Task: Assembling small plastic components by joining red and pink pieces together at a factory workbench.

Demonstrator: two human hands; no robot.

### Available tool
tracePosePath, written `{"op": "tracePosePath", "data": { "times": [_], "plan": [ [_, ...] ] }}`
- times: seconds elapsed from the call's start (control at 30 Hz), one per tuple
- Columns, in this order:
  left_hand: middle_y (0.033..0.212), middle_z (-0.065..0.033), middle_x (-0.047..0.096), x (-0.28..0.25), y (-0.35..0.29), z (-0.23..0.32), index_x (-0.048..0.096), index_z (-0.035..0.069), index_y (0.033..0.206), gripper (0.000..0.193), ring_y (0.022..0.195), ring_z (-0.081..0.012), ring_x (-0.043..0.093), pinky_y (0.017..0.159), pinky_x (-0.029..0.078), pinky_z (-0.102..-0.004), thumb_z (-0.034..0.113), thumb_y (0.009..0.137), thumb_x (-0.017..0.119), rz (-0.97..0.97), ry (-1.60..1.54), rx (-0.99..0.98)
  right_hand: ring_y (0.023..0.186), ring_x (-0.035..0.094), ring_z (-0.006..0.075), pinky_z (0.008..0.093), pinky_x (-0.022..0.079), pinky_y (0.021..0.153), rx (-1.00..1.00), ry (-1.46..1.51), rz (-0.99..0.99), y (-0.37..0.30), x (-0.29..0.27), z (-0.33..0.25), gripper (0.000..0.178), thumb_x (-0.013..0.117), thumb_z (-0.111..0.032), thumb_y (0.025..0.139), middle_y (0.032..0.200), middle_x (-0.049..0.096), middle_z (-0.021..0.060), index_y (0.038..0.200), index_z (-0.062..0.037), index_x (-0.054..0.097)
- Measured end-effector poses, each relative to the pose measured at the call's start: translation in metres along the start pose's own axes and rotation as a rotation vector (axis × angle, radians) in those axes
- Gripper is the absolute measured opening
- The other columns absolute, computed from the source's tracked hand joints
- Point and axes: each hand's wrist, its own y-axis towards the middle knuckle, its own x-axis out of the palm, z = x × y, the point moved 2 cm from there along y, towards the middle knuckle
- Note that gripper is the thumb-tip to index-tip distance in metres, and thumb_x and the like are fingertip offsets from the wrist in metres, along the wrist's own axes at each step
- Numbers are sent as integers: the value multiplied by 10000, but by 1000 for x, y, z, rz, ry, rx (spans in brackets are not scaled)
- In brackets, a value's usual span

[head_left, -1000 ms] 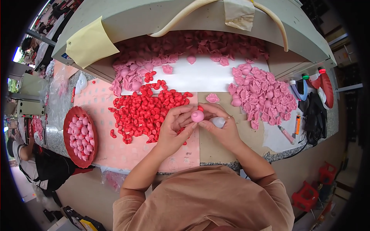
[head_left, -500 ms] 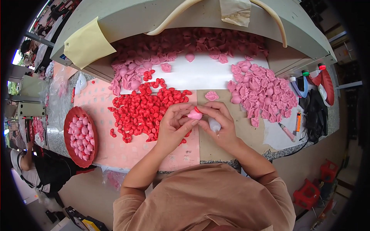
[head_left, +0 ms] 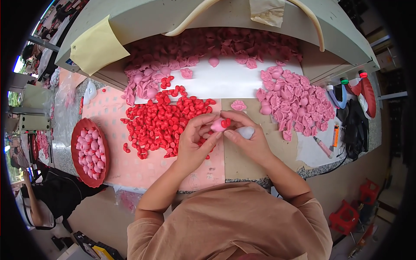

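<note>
Between my fingertips is a small pink rounded piece (head_left: 217, 126) with a red bow-shaped part (head_left: 225, 123) against its right side. My left hand (head_left: 193, 138) is closed on the pink piece with thumb and fingers. My right hand (head_left: 255, 145) has its thumb and forefinger at the red part, and a small whitish squeeze bottle (head_left: 246, 132) is tucked in its grip. Just left of my hands spreads a heap of red bow-shaped parts (head_left: 160, 123). One loose pink ruffled piece (head_left: 238, 105) lies beyond my right hand.
A red scalloped bowl (head_left: 78, 161) of pink pieces stands at left. Pink ruffled pieces (head_left: 294, 102) are heaped at right, with more under the grey housing (head_left: 346, 39). A craft knife (head_left: 323, 148), an orange-labelled tube (head_left: 336, 135) and capped bottles (head_left: 367, 97) lie at far right.
The pink piece has turned in my fingers, showing more of the red part on its right. The squeeze bottle has swung up and right in my right hand.
</note>
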Motion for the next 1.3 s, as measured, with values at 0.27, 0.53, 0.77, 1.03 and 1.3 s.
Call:
{"op": "tracePosePath", "data": {
  "times": [0.27, 0.53, 0.77, 1.03, 1.3],
  "plan": [
    [1148, -82, 475, 6, 3, 7, 548, 14, 1145, 336, 955, -134, 553, 807, 503, -265, -35, 819, 616, 0, 202, -2, 983, 527, 90, 240, 440, 821, 112, 84, -1, 0, -2, 8, 469, 592, -104, 878, 1151, 552, 29, 1319, -41, 446],
    [1010, -69, 560, -5, 7, 2, 514, 13, 1131, 218, 919, -126, 590, 811, 521, -283, 53, 917, 518, -81, -183, -391, 943, 563, 91, 248, 495, 838, 230, 179, -138, 2, -4, -6, 445, 533, -76, 910, 1137, 555, 61, 1335, -25, 412],
    [992, -89, 599, -10, 8, -1, 454, 25, 1102, 194, 843, -137, 623, 746, 535, -277, 54, 919, 512, -198, -228, -477, 817, 541, 63, 221, 471, 755, 271, 195, -142, -3, -3, 6, 457, 519, -50, 901, 975, 578, 19, 1346, -44, 415],
    [1029, -108, 601, -9, 5, -5, 442, 31, 1074, 170, 858, -165, 628, 773, 544, -316, 22, 914, 499, -205, -265, -444, 836, 537, 72, 229, 469, 764, 272, 173, -135, -5, -3, 2, 460, 511, -38, 891, 1028, 570, 31, 1341, -25, 415],
    [1053, -109, 592, -10, 9, -8, 435, 34, 1074, 170, 888, -169, 622, 780, 540, -325, 6, 914, 484, -233, -259, -431, 841, 531, 64, 223, 459, 739, 275, 229, -109, -3, -3, 2, 460, 508, -30, 877, 1048, 577, 26, 1331, -22, 432]
  ]
}}
